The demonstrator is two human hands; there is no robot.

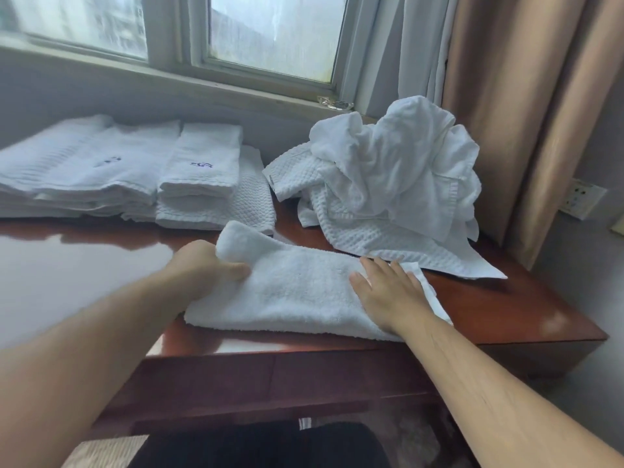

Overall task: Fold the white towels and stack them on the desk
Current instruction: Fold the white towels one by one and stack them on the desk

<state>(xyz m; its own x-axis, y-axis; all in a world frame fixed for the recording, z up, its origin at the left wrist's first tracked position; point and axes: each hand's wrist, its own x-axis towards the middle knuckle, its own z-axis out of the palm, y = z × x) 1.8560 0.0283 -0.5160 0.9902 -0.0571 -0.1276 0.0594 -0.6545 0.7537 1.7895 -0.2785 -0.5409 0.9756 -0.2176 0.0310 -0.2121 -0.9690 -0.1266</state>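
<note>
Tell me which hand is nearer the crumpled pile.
Right. The right hand presses flat on the right end of the towel, just in front of the crumpled pile. The left hand grips the lifted left end, farther away.

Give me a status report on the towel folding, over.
Left grip holds towel, left end raised. Right grip flat, pressing right end. Towel a long strip at desk front. Unfolded pile close behind; folded stacks back left.

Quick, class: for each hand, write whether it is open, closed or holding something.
Left hand: closed, holding the raised left end of the white towel.
Right hand: open, pressing flat on the same towel's right end.
</note>
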